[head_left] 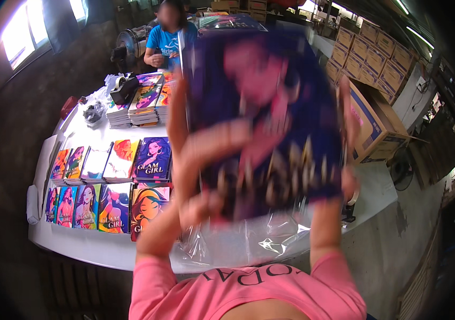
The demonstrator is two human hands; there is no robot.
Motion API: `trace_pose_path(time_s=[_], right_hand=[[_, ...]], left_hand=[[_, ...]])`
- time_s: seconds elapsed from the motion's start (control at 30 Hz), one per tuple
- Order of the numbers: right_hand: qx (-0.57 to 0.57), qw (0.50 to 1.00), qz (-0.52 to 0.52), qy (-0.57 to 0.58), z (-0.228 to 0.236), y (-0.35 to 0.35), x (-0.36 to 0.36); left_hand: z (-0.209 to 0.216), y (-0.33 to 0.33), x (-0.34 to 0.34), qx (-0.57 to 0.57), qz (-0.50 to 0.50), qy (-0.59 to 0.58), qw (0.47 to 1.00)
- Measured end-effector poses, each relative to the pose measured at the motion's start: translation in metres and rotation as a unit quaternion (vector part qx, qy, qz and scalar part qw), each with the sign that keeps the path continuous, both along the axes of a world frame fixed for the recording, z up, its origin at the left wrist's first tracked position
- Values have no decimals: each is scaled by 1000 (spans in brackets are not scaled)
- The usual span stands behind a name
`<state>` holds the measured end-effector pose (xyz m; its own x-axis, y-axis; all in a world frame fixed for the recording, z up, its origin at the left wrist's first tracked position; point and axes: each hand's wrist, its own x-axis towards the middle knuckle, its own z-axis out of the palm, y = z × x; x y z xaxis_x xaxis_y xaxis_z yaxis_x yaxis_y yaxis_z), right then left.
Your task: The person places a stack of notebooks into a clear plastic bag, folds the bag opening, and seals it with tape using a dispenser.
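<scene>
Both of my hands hold up a dark blue notebook point(270, 128) with a pink figure and gold lettering on its cover. It is close to the camera and smeared by motion. My left hand point(189, 160) grips its left side, with fingers reaching over the front. My right hand point(350, 125) clasps the right edge, its palm hidden behind the notebook. I cannot tell whether it is one notebook or several together. Below it, clear plastic film point(249, 240) lies on the white table point(99, 249).
Rows of colourful notebooks point(113, 208) lie at the left. Behind them stand taller notebook stacks point(145, 104) with a black tape dispenser point(124, 90) on top. A person in a blue shirt point(166, 45) stands across the table. An open carton point(379, 125) and piled boxes point(368, 56) are at right.
</scene>
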<state>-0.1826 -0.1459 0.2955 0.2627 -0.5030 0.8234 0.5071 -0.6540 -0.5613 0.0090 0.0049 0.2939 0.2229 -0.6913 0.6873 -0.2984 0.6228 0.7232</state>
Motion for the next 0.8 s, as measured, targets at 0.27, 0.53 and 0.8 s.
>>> trace_pose_path(time_s=[0.27, 0.53, 0.8], right_hand=[[34, 982, 183, 1, 150, -185, 108], [194, 956, 194, 102, 120, -213, 143], [131, 987, -65, -70, 20, -164, 53]], left_hand=[[131, -224, 144, -74, -9, 11, 997], [100, -257, 156, -40, -144, 156, 976], [-33, -131, 92, -3, 224, -28, 974]])
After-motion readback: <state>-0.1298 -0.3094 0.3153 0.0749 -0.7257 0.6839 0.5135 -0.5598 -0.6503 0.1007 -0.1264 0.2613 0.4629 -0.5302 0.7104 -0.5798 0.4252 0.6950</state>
